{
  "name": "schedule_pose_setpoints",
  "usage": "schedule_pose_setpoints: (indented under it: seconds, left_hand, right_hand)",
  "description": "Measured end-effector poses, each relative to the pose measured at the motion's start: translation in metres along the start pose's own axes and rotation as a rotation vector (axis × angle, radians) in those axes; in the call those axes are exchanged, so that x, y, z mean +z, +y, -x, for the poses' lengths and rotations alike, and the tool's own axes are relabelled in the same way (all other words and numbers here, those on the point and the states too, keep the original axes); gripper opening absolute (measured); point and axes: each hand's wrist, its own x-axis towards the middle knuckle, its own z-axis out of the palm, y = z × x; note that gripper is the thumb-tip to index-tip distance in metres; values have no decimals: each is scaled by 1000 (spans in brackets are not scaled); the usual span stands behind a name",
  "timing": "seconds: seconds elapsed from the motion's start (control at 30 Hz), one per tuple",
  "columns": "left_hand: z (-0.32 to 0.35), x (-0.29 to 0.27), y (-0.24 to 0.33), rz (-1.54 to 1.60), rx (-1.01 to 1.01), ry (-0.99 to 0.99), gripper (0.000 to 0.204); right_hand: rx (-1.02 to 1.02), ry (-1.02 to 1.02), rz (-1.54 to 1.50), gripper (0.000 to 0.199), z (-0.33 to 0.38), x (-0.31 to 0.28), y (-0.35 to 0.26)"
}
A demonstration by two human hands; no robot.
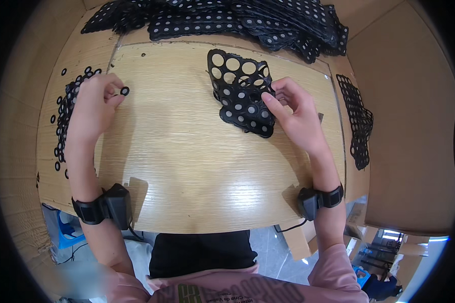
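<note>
My left hand is closed in a pinch on a small black ring, which sticks out at the fingertips. Beneath and beside that hand lies a pile of loose black rings. My right hand grips the right edge of a black, rubbery-looking perforated sheet, thumb on top and the other fingers partly hidden behind. The far part of this sheet has large round openings. Its near part still carries rings with small pale centres, and the sheet is folded or bent in the middle.
Along the far edge of the wooden table lies a thick stack of similar black sheets. A strip of sheet with open holes rests at the right. Cardboard walls enclose the sides. Black devices are strapped to both forearms, with cables.
</note>
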Motion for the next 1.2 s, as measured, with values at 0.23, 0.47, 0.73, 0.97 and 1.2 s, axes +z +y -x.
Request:
schedule_pose_setpoints:
  seconds: [0.23,0.47,0.73,0.97,1.2]
  left_hand:
    - [2,14,3,146,189,49,22]
    - [-3,21,6,42,179,100,17]
    - [-4,23,11,78,158,248,17]
    - [-14,-4,-21,42,-160,510,25]
    - [-17,9,-27,-171,59,738,26]
  right_hand:
    - [-7,-13,-1,15,1,3,0]
    - [-5,-11,-3,15,0,3,1]
    - [134,82,-171,21,1,4,-3]
    - [-186,231,-60,26,1,5,-4]
    - [-209,75,318,18,4,1,-9]
